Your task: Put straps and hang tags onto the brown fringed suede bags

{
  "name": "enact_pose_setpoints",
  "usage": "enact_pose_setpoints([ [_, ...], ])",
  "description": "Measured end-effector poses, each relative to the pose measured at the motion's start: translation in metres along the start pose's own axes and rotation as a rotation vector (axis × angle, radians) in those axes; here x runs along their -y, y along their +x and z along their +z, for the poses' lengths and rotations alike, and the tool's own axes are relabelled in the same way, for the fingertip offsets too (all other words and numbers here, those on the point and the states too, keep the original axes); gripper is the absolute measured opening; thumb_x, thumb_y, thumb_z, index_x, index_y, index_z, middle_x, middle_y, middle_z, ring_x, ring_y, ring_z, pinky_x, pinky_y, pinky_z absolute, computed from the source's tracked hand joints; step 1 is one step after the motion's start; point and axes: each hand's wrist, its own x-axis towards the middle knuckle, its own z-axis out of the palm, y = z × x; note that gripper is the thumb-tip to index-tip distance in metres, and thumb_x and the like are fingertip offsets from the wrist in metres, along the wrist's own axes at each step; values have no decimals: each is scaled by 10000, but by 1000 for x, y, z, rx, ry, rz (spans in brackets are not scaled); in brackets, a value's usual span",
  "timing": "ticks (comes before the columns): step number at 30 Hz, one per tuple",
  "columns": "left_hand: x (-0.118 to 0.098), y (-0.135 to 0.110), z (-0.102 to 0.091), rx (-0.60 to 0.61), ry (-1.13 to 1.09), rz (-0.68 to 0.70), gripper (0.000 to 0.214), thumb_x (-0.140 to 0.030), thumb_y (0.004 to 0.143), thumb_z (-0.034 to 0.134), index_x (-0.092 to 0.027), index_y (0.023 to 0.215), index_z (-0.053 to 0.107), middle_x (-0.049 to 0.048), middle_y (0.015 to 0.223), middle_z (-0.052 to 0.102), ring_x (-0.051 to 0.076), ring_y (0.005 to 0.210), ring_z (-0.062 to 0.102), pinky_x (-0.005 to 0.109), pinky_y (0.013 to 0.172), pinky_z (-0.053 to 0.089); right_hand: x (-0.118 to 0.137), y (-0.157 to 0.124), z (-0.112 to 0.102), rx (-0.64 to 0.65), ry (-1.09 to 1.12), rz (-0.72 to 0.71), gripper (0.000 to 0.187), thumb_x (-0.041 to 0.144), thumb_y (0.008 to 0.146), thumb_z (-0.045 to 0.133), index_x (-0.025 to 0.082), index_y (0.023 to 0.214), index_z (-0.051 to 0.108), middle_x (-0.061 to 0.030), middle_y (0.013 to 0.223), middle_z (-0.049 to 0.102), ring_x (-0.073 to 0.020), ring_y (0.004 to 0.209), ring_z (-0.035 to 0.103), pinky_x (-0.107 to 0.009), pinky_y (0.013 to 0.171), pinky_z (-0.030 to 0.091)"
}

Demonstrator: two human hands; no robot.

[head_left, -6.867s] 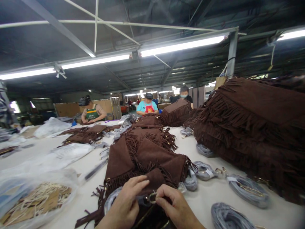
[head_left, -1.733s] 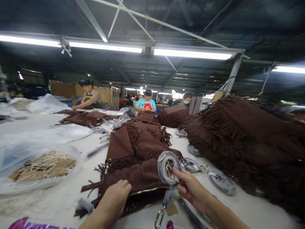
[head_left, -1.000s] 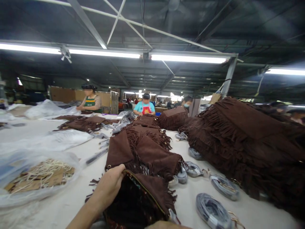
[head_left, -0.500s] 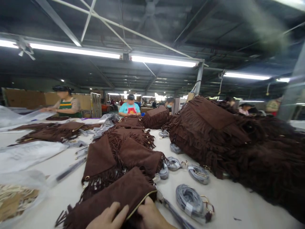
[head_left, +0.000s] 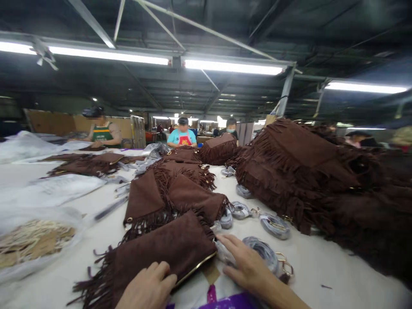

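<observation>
1. Head cam looks down a long white-topped work table from its near edge. A brown suede fringed bag lies flat right at that edge, with its gold-trimmed zip along the side facing the right hand.
2. Left hand sits on the bag's lower edge, fingers together and loose, no real grip. Looks like it's just there to keep the bag from sliding.
3. Right hand is open with the fingers spread wide. Its fingertips are just beside the bag's corner, near a plastic-wrapped coil of grey strap.
4. More strap coils line up beside a big heap of fringed bags, probably to keep them within easy reach.
5. Further along the table, a co-worker in a red apron stands under long fluorescent tubes.
</observation>
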Motion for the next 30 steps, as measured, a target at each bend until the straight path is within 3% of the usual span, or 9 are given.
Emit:
enact_pose_setpoints([
  [3, 28, -29, -23, -100, -112, -76, 457, -64, 814, 344, -248, 1087, 661, 57, 1136, 646, 196, 1040, 583, 298, 918, 444, -11, -2, 18, -162, -243, -92, 484, 111, 759, 492, 194, 1215, 631, -178, 1255, 614, -322, 1104, 602, -465, 910, 498],
  [7, 68, -78, -49, -122, -188, -244, 440, -43, 806, 318, -226, 1007, 664, 37, 1063, 665, 175, 1009, 590, 280, 914, 439, 3, 7, 24, -246, -144, -229, 268, 232, 897, 457, 226, 1066, 666, -126, 995, 697, -265, 862, 681, -376, 766, 535],
  [10, 77, -97, -47, -49, -201, -279, 418, -30, 736, 391, -227, 994, 654, 23, 1086, 655, 172, 1053, 573, 284, 961, 414, 48, 12, 25, -69, -4, -371, 212, 208, 918, 465, 262, 998, 654, -43, 830, 712, -199, 720, 691, -270, 622, 493],
  [13, 72, -101, -33, 10, -134, -354, 346, -48, 689, 449, -220, 927, 631, 31, 1054, 650, 194, 1032, 573, 303, 930, 422, 100, 14, 49, 115, 44, -539, 179, 129, 860, 520, 250, 929, 633, -4, 792, 717, -171, 683, 690, -239, 550, 422],
  [17, 62, -102, -22, -21, -118, -453, 245, -98, 679, 487, -225, 878, 553, 16, 942, 661, 202, 928, 583, 282, 803, 433, 156, 21, 106, 60, 35, -734, 187, 241, 838, 600, 259, 1024, 594, 18, 676, 707, -165, 492, 632, -288, 384, 210],
  [20, 56, -106, -22, -115, -280, -415, 156, -144, 714, 489, -225, 843, 519, -13, 822, 651, 173, 805, 580, 242, 708, 424, 192, 31, 135, 10, 24, -746, 394, 242, 831, 587, 221, 1218, 518, -6, 665, 716, -174, 405, 586, -320, 355, 104],
  [24, 56, -114, -26, -145, -594, -350, 140, -245, 805, 496, -219, 931, 553, -27, 801, 645, 158, 768, 577, 224, 682, 434, 220, 44, 137, 11, 13, -692, 176, 230, 738, 623, 218, 911, 589, -20, 674, 702, -177, 415, 582, -316, 363, 80],
  [27, 65, -117, -21, -216, -758, -359, 217, -349, 883, 434, -208, 964, 578, -25, 764, 613, 155, 715, 557, 236, 654, 441, 215, 45, 128, -16, 72, -643, 78, 191, 696, 589, 224, 738, 532, -10, 664, 645, -158, 465, 576, -290, 390, 151],
  [30, 67, -111, -8, -248, -831, -283, 202, -358, 879, 479, -196, 858, 597, -15, 775, 614, 157, 734, 554, 237, 679, 447, 199, 39, 124, 37, 246, -567, 83, 150, 737, 530, 223, 778, 527, -10, 746, 611, -151, 578, 600, -240, 456, 319],
])
